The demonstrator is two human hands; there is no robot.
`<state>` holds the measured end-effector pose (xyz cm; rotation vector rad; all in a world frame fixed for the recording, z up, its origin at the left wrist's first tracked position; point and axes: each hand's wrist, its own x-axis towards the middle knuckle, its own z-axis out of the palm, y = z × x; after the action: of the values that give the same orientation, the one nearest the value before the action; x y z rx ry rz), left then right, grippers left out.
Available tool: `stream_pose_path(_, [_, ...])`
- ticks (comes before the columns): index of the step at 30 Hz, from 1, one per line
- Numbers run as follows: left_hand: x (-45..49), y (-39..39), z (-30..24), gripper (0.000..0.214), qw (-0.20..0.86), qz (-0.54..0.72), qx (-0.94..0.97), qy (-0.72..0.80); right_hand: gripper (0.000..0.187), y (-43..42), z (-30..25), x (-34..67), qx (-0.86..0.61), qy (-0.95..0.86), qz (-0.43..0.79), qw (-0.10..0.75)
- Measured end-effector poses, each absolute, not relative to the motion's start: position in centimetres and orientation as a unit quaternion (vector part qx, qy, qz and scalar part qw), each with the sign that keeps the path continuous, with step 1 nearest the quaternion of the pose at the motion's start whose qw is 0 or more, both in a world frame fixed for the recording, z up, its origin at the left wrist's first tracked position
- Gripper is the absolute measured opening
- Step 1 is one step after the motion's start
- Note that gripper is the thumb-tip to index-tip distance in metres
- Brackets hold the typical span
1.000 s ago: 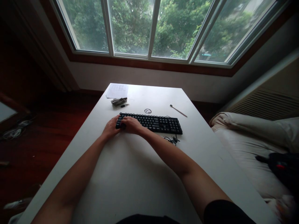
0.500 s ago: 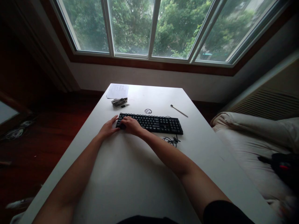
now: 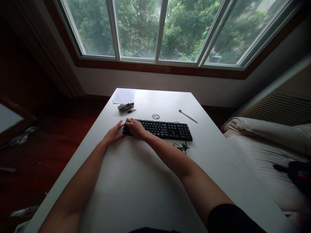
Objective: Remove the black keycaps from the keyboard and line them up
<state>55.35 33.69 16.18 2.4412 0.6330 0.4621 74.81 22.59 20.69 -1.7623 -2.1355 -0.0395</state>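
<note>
A black keyboard (image 3: 165, 129) lies across the white table (image 3: 136, 181), its cable bundled (image 3: 181, 148) at the front edge. My left hand (image 3: 113, 134) rests flat on the table just left of the keyboard's left end, fingers stretched toward it. My right hand (image 3: 135, 128) lies over the keyboard's left end with its fingers curled down on the keys; whether they pinch anything is hidden.
Beyond the keyboard lie a sheet of paper (image 3: 123, 95), a small pile of dark bits (image 3: 125, 107), a small ring (image 3: 155, 116) and a thin stick (image 3: 188, 116). A bed (image 3: 262, 152) stands at the right, windows ahead, dark floor at the left.
My left hand has slid back off the keyboard's end onto the table. The right hand stays on the left keys. The camera view has shifted slightly.
</note>
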Motion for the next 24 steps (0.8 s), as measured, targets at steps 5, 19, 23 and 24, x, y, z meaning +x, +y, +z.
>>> stream_pose_path(5, [55.6,34.0,15.4,0.091,0.233,0.193,0.921,0.245,0.031,21.0,20.8,75.7,-0.511,-0.829,0.059,0.22])
stream_pose_path(19, [55.7,34.5,15.0,0.065,0.185,0.185,0.939,0.222,0.034,23.4,20.8,76.3,-0.681,-0.686,0.017,0.254])
stream_pose_path(23, [55.8,34.5,14.9,0.058,0.174,0.181,0.942,0.223,0.031,22.5,20.2,74.3,-0.583,-0.774,0.03,0.246])
stream_pose_path(24, [55.9,34.5,14.9,0.055,0.172,0.178,0.943,0.225,0.031,22.3,20.2,74.2,-0.551,-0.795,0.046,0.25])
